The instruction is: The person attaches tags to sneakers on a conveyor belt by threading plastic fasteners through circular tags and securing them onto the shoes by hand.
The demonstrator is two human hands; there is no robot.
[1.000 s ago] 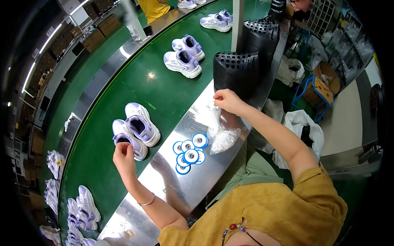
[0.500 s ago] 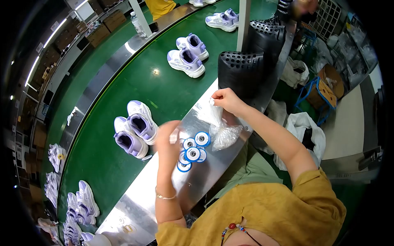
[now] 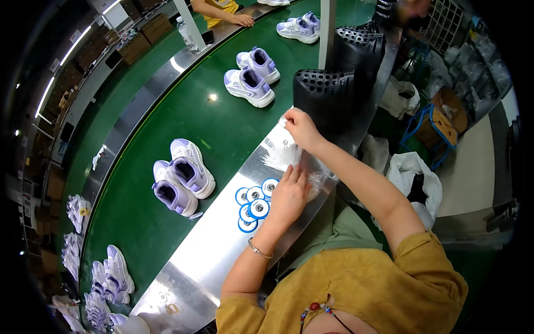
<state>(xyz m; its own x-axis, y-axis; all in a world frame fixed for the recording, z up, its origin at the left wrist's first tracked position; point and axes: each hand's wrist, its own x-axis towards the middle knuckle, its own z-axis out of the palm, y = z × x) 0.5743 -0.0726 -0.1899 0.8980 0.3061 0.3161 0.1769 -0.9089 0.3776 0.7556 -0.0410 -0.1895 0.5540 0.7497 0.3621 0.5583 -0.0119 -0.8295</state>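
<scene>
My right hand (image 3: 302,131) is closed in a pinch at the table's far edge, with a small white piece (image 3: 283,121) at its fingertips. Below it lies a fanned bundle of thin white plastic strands (image 3: 280,156). Across the near end of that bundle, my left hand (image 3: 291,193) rests with its fingers stretched out, partly covering a clear plastic bag (image 3: 317,181). Several round blue-and-white tags (image 3: 259,209) with dark centres lie overlapping just left of my left hand.
White and lilac sneakers (image 3: 183,177) stand in pairs on the green conveyor belt (image 3: 139,234). Perforated black holders (image 3: 322,100) stand at the far end of the metal table (image 3: 194,259). Across the belt, another person's hand (image 3: 242,20) rests on the rail beyond a post (image 3: 327,36).
My left hand has moved right, from beside the round tags onto the strand bundle. My right hand has shifted slightly up and left. The other person's hand has come into view.
</scene>
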